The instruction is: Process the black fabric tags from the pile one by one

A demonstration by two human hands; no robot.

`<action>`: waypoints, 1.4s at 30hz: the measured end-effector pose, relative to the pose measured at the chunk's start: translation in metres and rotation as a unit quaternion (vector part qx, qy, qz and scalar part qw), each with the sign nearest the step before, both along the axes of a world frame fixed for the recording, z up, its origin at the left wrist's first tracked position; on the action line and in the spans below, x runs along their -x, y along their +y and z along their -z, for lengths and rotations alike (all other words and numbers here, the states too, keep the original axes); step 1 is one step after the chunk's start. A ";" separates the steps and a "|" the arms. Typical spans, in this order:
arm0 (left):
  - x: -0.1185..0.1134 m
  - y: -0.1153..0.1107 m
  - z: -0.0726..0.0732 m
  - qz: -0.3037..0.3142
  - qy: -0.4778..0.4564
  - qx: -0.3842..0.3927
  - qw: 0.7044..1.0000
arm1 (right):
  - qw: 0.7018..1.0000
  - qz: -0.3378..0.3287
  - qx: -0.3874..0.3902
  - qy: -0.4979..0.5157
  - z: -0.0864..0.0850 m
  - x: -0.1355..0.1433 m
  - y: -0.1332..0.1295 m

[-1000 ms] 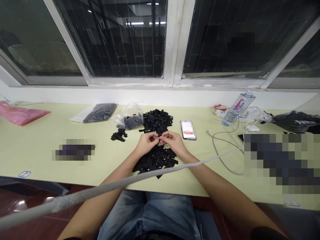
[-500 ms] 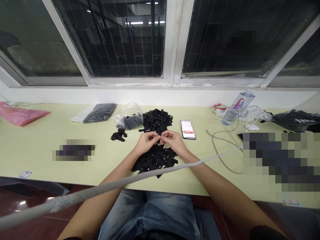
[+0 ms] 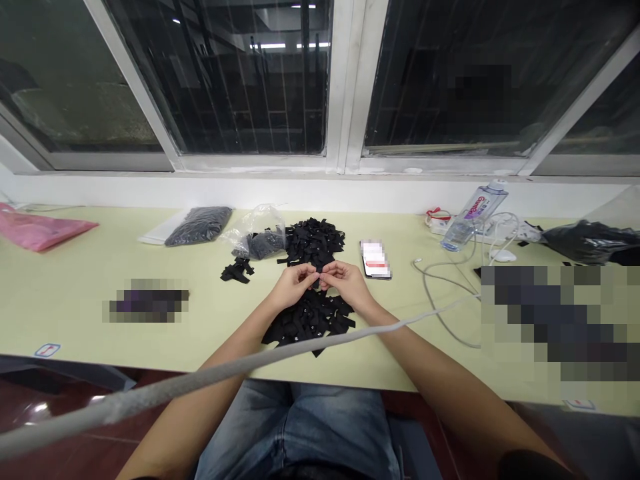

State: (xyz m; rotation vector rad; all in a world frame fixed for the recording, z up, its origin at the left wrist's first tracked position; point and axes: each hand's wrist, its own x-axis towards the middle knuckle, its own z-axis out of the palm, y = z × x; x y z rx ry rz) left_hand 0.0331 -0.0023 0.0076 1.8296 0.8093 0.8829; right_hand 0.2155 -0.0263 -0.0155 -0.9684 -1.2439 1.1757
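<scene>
My left hand [image 3: 295,285] and my right hand [image 3: 344,281] meet at the fingertips above the table, both closed in a pinch. Between them is a small black fabric strip [image 3: 316,284], mostly hidden by the fingers. Just below the hands lies a loose pile of black fabric strips [image 3: 310,320] with small shiny spots. Beyond the hands spreads another heap of black strips [image 3: 315,239]. A few more strips [image 3: 237,270] lie to the left, by an open clear plastic bag [image 3: 265,241] with dark pieces inside.
A phone [image 3: 376,259] lies right of the far heap. Further right are a tilted water bottle [image 3: 473,217], cables [image 3: 430,277] and a black plastic bag [image 3: 590,240]. A filled dark bag [image 3: 199,225] and a pink bag [image 3: 45,227] lie left. A grey cord [image 3: 240,370] crosses before my arms.
Both hands stay pinched together in nearly the same place. The view has shifted very slightly; the piles look the same.
</scene>
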 end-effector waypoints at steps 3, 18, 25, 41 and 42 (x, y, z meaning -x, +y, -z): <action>0.000 0.000 0.003 -0.008 0.009 -0.018 1.000 | 1.000 0.012 0.004 0.000 0.000 0.000 0.000; -0.003 -0.001 0.002 -0.051 0.017 -0.029 0.998 | 0.998 0.053 -0.026 -0.021 -0.007 0.003 -0.005; -0.002 0.000 0.002 -0.069 0.019 -0.047 0.996 | 0.999 0.036 -0.017 -0.033 -0.005 0.003 -0.004; 0.001 -0.001 -0.005 -0.027 0.022 -0.022 0.999 | 1.000 -0.006 -0.009 0.000 -0.012 0.001 -0.007; 0.001 -0.001 -0.005 -0.025 0.018 -0.018 0.999 | 1.000 -0.007 -0.009 0.000 -0.012 0.001 -0.007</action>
